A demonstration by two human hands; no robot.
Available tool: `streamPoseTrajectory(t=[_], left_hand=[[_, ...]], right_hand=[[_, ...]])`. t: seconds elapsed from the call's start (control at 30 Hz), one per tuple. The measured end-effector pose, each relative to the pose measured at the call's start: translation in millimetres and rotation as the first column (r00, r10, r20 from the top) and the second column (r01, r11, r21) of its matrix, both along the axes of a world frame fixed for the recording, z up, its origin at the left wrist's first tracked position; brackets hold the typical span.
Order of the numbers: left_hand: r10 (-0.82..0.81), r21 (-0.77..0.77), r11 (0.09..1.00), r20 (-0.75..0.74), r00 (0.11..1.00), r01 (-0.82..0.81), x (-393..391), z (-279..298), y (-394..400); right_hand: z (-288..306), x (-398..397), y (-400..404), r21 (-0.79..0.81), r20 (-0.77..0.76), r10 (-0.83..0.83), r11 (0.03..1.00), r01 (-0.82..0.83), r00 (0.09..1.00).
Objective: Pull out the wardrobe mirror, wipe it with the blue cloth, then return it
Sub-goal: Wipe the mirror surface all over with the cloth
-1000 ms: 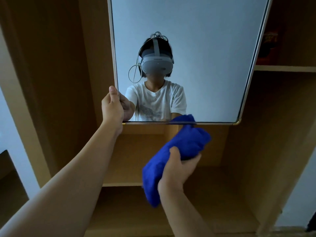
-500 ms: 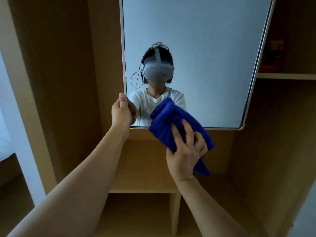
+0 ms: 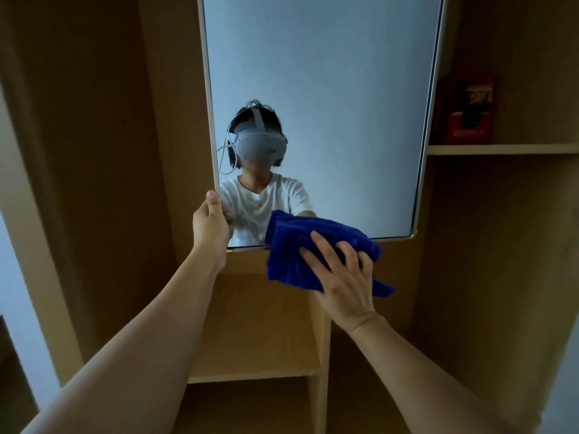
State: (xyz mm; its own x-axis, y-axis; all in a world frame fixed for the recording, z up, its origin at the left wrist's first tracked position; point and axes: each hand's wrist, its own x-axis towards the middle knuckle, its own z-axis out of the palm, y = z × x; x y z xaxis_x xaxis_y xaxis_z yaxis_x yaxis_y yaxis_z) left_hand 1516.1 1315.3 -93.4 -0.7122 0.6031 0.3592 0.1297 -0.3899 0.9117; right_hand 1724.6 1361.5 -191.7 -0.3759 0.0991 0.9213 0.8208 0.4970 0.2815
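Note:
The tall wardrobe mirror (image 3: 329,89) with a thin pale frame stands pulled out in front of the wooden wardrobe. My left hand (image 3: 210,225) grips its lower left corner, thumb up along the frame edge. The blue cloth (image 3: 300,245), bunched and folded, lies against the mirror's bottom edge and hangs below it. My right hand (image 3: 341,277) presses the cloth from the front with spread fingers. The glass reflects a person in a white shirt with a headset.
Wooden wardrobe side panels rise left and right of the mirror. A shelf (image 3: 501,149) at the upper right carries a red box (image 3: 470,111). Below the mirror a lower shelf (image 3: 253,375) and a vertical divider (image 3: 321,355) split the compartments.
My right hand rose with the blue cloth from below the mirror to its bottom edge, then slid right along it. My left hand kept its grip on the corner.

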Motion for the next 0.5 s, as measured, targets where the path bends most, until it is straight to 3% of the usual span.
streamPoseTrajectory(t=[0.27, 0.5], left_hand=[[0.013, -0.005, 1.000, -0.017, 1.000, -0.013, -4.2, -1.1, 11.6], [0.015, 0.004, 1.000, -0.027, 1.000, -0.015, -5.7, 2.0, 17.1]], right_hand=[[22.2, 24.8, 26.4, -0.131, 0.015, -0.016, 0.991, 0.018, 1.000], [103.0, 9.3, 38.5, -0.202, -0.201, 0.012, 0.978, -0.053, 0.980]])
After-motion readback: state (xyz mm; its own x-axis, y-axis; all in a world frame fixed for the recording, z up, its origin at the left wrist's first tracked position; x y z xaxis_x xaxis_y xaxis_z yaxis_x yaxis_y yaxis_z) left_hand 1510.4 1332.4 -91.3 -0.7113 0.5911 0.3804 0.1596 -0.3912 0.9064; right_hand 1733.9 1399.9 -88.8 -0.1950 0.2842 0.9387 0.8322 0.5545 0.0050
